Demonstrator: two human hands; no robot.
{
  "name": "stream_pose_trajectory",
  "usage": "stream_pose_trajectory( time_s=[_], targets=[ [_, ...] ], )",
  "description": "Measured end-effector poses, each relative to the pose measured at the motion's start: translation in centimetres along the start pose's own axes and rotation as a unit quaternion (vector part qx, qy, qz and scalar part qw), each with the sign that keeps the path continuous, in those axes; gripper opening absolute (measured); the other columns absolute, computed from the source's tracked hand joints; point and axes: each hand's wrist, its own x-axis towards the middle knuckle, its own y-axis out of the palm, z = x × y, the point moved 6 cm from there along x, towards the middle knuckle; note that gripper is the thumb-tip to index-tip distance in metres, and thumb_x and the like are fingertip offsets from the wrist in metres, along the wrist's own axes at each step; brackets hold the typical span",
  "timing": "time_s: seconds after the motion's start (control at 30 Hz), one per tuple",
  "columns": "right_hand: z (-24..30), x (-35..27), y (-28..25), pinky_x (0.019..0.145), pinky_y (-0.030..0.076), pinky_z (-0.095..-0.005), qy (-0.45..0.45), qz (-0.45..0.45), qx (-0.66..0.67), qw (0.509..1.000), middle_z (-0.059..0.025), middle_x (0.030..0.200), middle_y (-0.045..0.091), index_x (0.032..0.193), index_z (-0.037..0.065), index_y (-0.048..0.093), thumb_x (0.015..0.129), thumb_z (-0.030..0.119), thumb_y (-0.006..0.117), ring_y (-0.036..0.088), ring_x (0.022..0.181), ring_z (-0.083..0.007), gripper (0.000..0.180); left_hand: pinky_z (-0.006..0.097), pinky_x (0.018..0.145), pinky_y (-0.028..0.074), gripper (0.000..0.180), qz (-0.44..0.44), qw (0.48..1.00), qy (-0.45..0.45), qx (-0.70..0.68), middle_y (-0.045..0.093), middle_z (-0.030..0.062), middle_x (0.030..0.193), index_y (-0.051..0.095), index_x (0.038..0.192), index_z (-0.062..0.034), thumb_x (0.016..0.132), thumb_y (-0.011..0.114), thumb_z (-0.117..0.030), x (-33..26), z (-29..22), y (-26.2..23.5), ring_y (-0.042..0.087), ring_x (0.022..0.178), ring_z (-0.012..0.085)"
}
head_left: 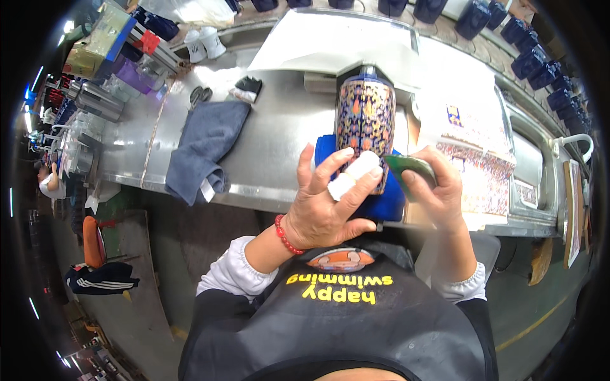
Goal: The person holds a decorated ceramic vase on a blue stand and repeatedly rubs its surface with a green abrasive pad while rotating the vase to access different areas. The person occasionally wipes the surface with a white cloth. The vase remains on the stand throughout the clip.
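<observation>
A dark blue ceramic bottle or vase [366, 114] with a dense gold, orange and white floral pattern lies on its side, neck pointing away from me. Blue cloth [382, 208] shows beneath and beside its near end. My left hand [321, 213], wearing a red bead bracelet, has its fingers spread over that near end; white wrapping covers two of them. Pinched between the thumb and fingers of my right hand [445, 193] is a flat green scraper [410, 166], its tip close to the vase's right side. Whether the tip touches it, I cannot tell.
Patterned sheets [476, 174] lie to the right, before a metal basin [528, 171]. A grey-blue towel [206, 146] and black scissors [200, 95] rest left on the steel bench [273, 133]. Several dark blue vases [473, 19] line the far side. Another person [51, 183] is at far left.
</observation>
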Motion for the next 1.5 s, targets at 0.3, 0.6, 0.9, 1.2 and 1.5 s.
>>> stream_pose_trajectory(
  time_s=[0.3, 0.6, 0.9, 1.2, 1.5],
  targets=[
    [-0.6, 5.1, -1.8, 0.082, 0.054, -0.0337, 0.008, -0.025, -0.122, 0.992, -0.0171, 0.109, 0.069, 0.123, 0.001, 0.063, 0.094, -0.003, 0.062, 0.067, 0.093, -0.0262, 0.029, 0.062, 0.12, 0.014, 0.07, -0.064, 0.995, -0.07, -0.038, 0.066, 0.011, 0.13, 0.062, 0.138, -0.0054, 0.101, 0.047, -0.063, 5.6, 6.8, -0.4, 0.046, 0.133, 0.0323],
    [0.3, 6.6, 2.1, 0.104, 0.048, -0.0455, -0.136, 0.05, -0.287, 0.947, -0.02, 0.141, 0.053, 0.141, 0.013, 0.062, 0.075, -0.014, 0.059, 0.054, 0.122, -0.0402, 0.072, 0.063, 0.118, 0.016, 0.07, -0.042, 0.983, -0.13, -0.122, 0.059, 0.018, 0.143, 0.056, 0.147, -0.0059, 0.103, 0.047, -0.06, 5.3, 9.0, 2.3, 0.044, 0.133, 0.0386],
    [1.1, 7.6, 2.8, 0.101, 0.048, -0.0463, -0.13, 0.047, -0.315, 0.939, -0.0189, 0.13, 0.053, 0.138, 0.013, 0.064, 0.074, -0.011, 0.063, 0.054, 0.116, -0.0395, 0.068, 0.065, 0.116, 0.02, 0.069, -0.061, 0.981, -0.123, -0.138, 0.058, 0.0188, 0.142, 0.056, 0.146, -0.0064, 0.101, 0.052, -0.058, 5.4, 9.2, 2.5, 0.046, 0.13, 0.0392],
    [1.2, 8.0, 2.7, 0.1, 0.049, -0.0454, -0.134, 0.049, -0.308, 0.941, -0.0194, 0.128, 0.054, 0.135, 0.012, 0.065, 0.074, -0.011, 0.064, 0.055, 0.116, -0.039, 0.065, 0.065, 0.116, 0.021, 0.067, -0.066, 0.979, -0.121, -0.148, 0.058, 0.0184, 0.141, 0.056, 0.146, -0.008, 0.101, 0.052, -0.058, 5.5, 9.6, 2.5, 0.047, 0.129, 0.0387],
    [1.6, 8.4, 2.9, 0.098, 0.049, -0.0458, -0.142, 0.054, -0.314, 0.937, -0.0184, 0.127, 0.054, 0.132, 0.009, 0.067, 0.074, -0.012, 0.063, 0.055, 0.115, -0.0381, 0.062, 0.065, 0.116, 0.021, 0.067, -0.067, 0.979, -0.12, -0.149, 0.058, 0.0185, 0.141, 0.056, 0.146, -0.0087, 0.101, 0.052, -0.059, 5.5, 9.7, 2.7, 0.048, 0.129, 0.0382]
  ],
)
